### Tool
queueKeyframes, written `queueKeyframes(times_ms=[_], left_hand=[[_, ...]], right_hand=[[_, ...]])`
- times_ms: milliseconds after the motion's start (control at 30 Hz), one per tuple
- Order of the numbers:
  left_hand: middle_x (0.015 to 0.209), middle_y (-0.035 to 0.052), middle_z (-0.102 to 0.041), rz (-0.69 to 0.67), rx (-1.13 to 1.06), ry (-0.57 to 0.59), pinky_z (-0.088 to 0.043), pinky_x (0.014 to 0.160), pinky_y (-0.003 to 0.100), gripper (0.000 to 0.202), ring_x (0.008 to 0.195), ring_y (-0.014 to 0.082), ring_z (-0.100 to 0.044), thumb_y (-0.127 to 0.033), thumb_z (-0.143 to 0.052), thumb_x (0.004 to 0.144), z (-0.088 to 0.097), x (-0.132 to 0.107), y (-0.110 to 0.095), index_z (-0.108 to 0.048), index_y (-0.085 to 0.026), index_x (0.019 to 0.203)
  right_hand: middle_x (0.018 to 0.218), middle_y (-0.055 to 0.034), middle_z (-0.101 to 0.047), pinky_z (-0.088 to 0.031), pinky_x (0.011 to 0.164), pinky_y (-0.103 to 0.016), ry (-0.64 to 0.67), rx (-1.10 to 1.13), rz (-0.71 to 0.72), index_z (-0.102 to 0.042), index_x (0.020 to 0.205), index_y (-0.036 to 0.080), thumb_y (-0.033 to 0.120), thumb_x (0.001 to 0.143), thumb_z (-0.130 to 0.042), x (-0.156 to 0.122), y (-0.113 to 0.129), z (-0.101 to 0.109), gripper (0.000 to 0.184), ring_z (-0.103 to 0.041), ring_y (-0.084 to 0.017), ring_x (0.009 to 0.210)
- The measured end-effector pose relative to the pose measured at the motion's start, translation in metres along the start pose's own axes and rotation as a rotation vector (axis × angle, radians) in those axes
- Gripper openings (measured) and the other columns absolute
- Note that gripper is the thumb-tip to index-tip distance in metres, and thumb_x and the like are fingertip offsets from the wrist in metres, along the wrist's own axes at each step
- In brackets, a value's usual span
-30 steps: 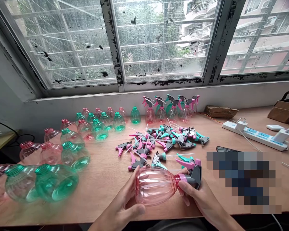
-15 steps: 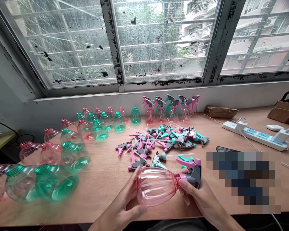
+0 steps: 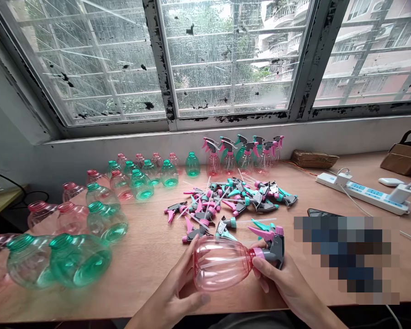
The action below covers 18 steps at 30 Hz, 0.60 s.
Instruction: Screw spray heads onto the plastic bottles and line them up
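Note:
A clear pink spray bottle [image 3: 222, 265] lies sideways between my hands, its base to the left. My left hand [image 3: 181, 283] cups the base, thumb below and fingers behind it. At the neck, my right hand [image 3: 277, 276] pinches the pink collar of the grey and pink trigger head [image 3: 276, 246] with thumb and fingers. The head sits on the bottle's mouth, and its straw shows inside the clear body. Just beyond the bottle lies a heap of loose trigger heads [image 3: 239, 196] in pink, teal and grey, with white straws.
Open pink and green bottles [image 3: 80, 260] stand in rows along the left and back. Several bottles with trigger heads [image 3: 229, 160] stand by the wall. At right are a power strip [image 3: 363, 192], a wooden block [image 3: 313, 158], a brown box [image 3: 404, 153] and a blurred patch.
The bottle and my hands have shifted very slightly, with the trigger head a little further left and lower-angled. Both hands keep their hold.

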<state>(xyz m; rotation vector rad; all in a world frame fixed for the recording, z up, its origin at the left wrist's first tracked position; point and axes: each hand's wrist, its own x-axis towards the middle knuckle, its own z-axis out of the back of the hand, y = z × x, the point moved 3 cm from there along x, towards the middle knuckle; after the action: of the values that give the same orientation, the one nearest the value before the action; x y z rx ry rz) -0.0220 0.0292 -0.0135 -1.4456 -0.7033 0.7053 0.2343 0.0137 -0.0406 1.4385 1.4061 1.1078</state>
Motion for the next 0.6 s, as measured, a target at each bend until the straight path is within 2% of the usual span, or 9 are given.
queueKeyframes(times_ms=[100,233,333,433,500,600], left_hand=[[0.174,0.0001,-0.020,-0.016,0.054,-0.028,-0.020,0.130,0.046,0.096,0.161,0.0288,-0.012,-0.037,-0.071,0.094,-0.002,0.000,-0.004,-0.002,-0.046,0.160],[0.174,0.0034,-0.020,0.014,0.000,-0.038,-0.022,0.129,0.049,0.117,0.160,0.0335,-0.018,-0.042,-0.082,0.083,-0.002,0.001,-0.002,0.006,-0.044,0.160],[0.175,0.0042,-0.018,0.021,-0.056,-0.028,-0.022,0.130,0.049,0.107,0.160,0.0334,-0.019,-0.051,-0.077,0.085,0.002,0.001,0.003,-0.003,-0.040,0.162],[0.174,0.0039,-0.021,0.046,-0.025,-0.013,-0.020,0.130,0.048,0.097,0.160,0.0317,-0.018,-0.045,-0.075,0.090,0.004,0.000,0.008,-0.012,-0.037,0.163],[0.174,0.0016,-0.020,0.041,-0.001,0.012,-0.021,0.130,0.047,0.099,0.160,0.0303,-0.019,-0.037,-0.075,0.091,0.004,0.000,0.008,-0.006,-0.042,0.162],[0.174,0.0004,-0.020,0.015,-0.001,0.028,-0.024,0.129,0.045,0.103,0.160,0.0291,-0.020,-0.034,-0.073,0.093,0.002,0.002,0.005,0.004,-0.046,0.160]], right_hand=[[0.058,0.0038,-0.064,-0.036,0.045,-0.023,-0.004,0.012,0.003,-0.065,0.094,0.016,0.051,0.084,-0.080,0.000,0.000,0.000,0.039,-0.051,-0.009,0.042],[0.058,0.0046,-0.063,-0.037,0.045,-0.022,-0.006,0.020,-0.001,-0.064,0.093,0.017,0.050,0.084,-0.081,-0.002,0.000,0.000,0.039,-0.050,-0.009,0.043],[0.059,0.0049,-0.063,-0.038,0.046,-0.023,0.001,0.006,0.008,-0.064,0.098,0.018,0.050,0.084,-0.081,-0.002,0.000,0.000,0.040,-0.051,-0.009,0.043],[0.058,0.0049,-0.063,-0.038,0.047,-0.023,-0.001,-0.007,0.012,-0.065,0.096,0.018,0.050,0.085,-0.080,-0.001,-0.001,0.000,0.038,-0.051,-0.009,0.043],[0.058,0.0046,-0.063,-0.037,0.046,-0.022,-0.015,-0.007,0.013,-0.065,0.093,0.017,0.050,0.085,-0.080,0.000,-0.001,0.001,0.037,-0.051,-0.009,0.043],[0.058,0.0040,-0.063,-0.036,0.044,-0.022,-0.037,0.005,0.024,-0.065,0.090,0.017,0.051,0.085,-0.080,0.001,-0.003,0.002,0.038,-0.050,-0.008,0.042]])
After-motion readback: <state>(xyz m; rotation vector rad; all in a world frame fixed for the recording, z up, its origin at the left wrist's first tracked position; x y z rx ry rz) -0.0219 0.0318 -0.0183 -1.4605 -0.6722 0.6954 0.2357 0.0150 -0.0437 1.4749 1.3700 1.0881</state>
